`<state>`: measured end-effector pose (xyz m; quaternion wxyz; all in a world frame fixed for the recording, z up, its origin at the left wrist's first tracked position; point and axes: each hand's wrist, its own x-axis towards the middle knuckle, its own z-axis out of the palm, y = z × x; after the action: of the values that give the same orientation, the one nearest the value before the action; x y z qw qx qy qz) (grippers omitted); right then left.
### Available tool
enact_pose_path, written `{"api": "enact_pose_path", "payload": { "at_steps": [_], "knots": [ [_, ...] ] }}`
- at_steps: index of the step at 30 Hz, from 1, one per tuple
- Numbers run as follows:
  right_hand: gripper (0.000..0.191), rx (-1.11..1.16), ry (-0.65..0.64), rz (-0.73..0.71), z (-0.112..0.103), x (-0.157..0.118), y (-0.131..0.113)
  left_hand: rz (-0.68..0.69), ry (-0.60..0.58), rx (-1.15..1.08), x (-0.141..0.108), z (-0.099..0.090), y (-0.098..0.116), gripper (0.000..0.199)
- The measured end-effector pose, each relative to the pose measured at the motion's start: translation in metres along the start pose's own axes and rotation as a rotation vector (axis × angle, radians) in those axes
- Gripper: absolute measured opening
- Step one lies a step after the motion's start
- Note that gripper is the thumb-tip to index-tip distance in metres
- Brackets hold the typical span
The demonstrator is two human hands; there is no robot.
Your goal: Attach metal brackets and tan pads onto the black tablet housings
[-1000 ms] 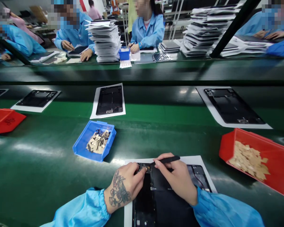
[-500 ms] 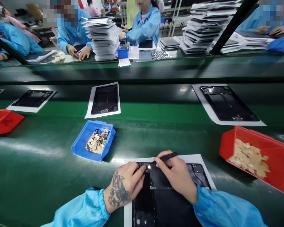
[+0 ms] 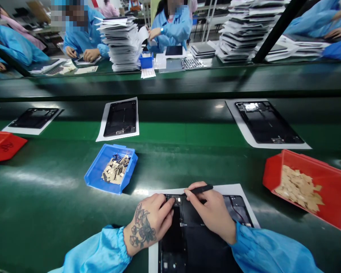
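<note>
In front of me an opened tablet lies on a white sheet, its dark inside facing up. My left hand, with a tattoo on its back, rests over the tablet's upper left part. Its fingers are curled and close together, the fingertips touching the inside near a small bright part. Whatever may be under them is hidden. Between thumb and fingers my right hand grips black tweezers, with the tip pointing left at the tablet's top edge, beside the left fingertips.
A blue bin of small flat pieces stands ahead on the left, a red bin of tan pieces on the right. Another red bin is far left. Opened tablets lie along the green belt. Several people work beyond, near tall stacks.
The tablets on the belt have shifted slightly left in view. Both my hands stay nearly still. Across the belt, co-workers' hands have moved.
</note>
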<state>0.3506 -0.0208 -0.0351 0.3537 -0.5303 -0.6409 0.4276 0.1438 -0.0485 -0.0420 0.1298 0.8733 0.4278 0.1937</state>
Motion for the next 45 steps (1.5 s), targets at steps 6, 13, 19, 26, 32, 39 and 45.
{"api": "enact_pose_path", "payload": {
  "at_steps": [6, 13, 19, 26, 32, 39, 45],
  "knots": [
    [0.011, -0.042, 0.005, -0.05, 0.0, -0.002, -0.001, -0.021, -0.018, 0.0, -0.001, -0.001, 0.001, 0.03],
    [0.011, -0.086, -0.009, -0.079, 0.0, -0.004, 0.002, -0.025, -0.054, 0.032, -0.002, 0.001, 0.001, 0.035],
    [0.01, -0.106, -0.011, -0.116, 0.0, -0.004, 0.005, -0.043, -0.118, 0.05, 0.0, -0.002, 0.003, 0.038],
    [0.012, -0.025, 0.098, -0.126, -0.004, -0.002, 0.001, -0.054, -0.214, 0.122, 0.002, -0.005, 0.008, 0.047],
    [0.016, 0.162, -0.043, -0.029, -0.001, -0.001, -0.001, -0.066, -0.246, 0.155, 0.006, -0.007, 0.01, 0.054],
    [0.008, 0.224, -0.142, -0.143, 0.002, -0.003, 0.002, -0.037, -0.108, 0.042, -0.002, -0.002, 0.003, 0.041],
    [0.012, 0.127, -0.198, -0.28, -0.002, 0.001, -0.001, -0.032, -0.091, 0.025, -0.003, -0.002, 0.003, 0.038]
  ]
}}
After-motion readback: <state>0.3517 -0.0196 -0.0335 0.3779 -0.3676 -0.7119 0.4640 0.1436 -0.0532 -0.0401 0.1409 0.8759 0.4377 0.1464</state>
